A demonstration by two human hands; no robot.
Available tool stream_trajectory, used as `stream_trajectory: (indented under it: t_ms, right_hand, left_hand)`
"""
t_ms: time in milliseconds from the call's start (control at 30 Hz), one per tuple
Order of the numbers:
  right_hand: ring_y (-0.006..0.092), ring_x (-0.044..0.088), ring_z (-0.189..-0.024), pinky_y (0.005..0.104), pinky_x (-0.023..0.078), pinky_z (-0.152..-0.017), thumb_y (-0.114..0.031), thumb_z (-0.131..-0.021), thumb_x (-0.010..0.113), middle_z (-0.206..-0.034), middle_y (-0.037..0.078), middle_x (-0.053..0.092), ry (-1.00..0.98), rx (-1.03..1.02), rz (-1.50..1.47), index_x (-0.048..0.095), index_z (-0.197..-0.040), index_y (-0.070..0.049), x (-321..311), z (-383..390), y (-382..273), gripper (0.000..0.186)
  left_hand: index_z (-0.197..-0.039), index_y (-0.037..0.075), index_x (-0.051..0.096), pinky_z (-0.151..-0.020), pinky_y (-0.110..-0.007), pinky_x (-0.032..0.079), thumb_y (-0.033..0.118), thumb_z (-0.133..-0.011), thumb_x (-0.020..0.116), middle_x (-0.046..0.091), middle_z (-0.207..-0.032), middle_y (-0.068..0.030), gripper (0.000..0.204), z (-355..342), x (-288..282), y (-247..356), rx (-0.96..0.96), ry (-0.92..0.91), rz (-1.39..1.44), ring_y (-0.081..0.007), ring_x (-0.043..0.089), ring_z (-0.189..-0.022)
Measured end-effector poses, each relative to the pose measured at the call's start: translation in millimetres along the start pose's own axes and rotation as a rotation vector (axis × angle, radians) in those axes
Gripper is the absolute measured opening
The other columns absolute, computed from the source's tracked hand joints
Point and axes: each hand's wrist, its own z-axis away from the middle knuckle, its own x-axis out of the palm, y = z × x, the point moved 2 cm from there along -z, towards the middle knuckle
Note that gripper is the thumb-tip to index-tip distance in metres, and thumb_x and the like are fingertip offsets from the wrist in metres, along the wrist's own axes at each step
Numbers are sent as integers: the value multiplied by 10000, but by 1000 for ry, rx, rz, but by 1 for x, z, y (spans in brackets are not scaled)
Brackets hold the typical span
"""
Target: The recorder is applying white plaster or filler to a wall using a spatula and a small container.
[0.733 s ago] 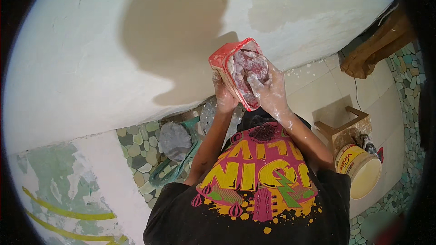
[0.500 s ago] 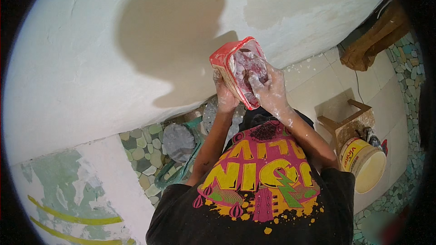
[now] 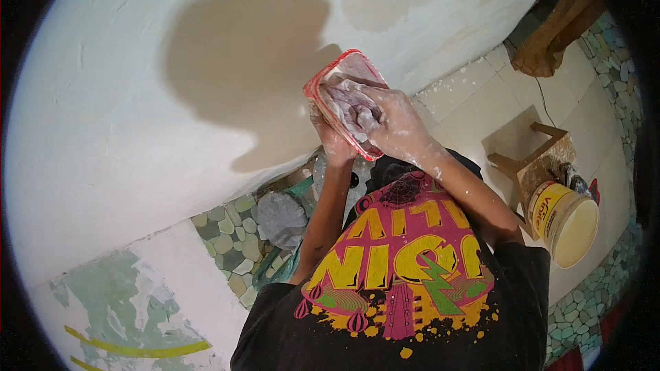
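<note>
View down past a black printed shirt (image 3: pixel 412 333): a red-rimmed tub (image 3: pixel 359 66), prob. plastic, smeared w/ white residue, is held up in mid-air, tilted, near a pale wall (image 3: pixel 117 103). L hand (image 3: pixel 333 140) grips its outer side from below; R hand (image 3: pixel 401 124) reaches inside, fingers bent, can't tell if clutching anything. Tub's likely light, fairly stiff, poss. slick where coated; best hold = outer wall below rim, w/ palm supporting. Stool (image 3: pixel 548 156) & yellow-labelled bucket (image 3: pixel 576 235) at R.
</note>
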Motion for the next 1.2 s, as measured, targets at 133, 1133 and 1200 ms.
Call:
stream_trajectory:
  t_ms: [133, 1133, 1200]
  right_hand:
    - [210, 649, -956, 329, 496, -887, 27, -793, 594, -1026, 177, 688, -184, 84, -144, 600, -1199, 53, -9, -7, -9, 407]
    - [198, 627, -1056, 287, 516, -874, 67, -869, 576, -1184, 142, 642, 344, -97, -241, 595, -1263, 10, -70, -58, -51, 399]
    - [273, 580, -1190, 342, 496, -950, 58, -857, 552, -1275, 175, 604, 385, -430, 58, 647, -1232, -35, -66, -68, -56, 398]
  left_hand:
    - [-1401, 110, 439, -1040, -464, 450, 547, -980, 436, 543, -1343, -99, 607, -1, -1, 3, 27, -4, -108, -286, 541, -1218]
    - [-1440, 127, 408, -1000, -516, 484, 575, -940, 490, 525, -1376, -103, 676, 36, -44, 4, -3, 207, 202, -318, 558, -1211]
    - [-1451, 134, 399, -1014, -539, 465, 594, -926, 504, 511, -1397, -110, 706, 41, -54, 4, 11, 231, 252, -330, 540, -1233]
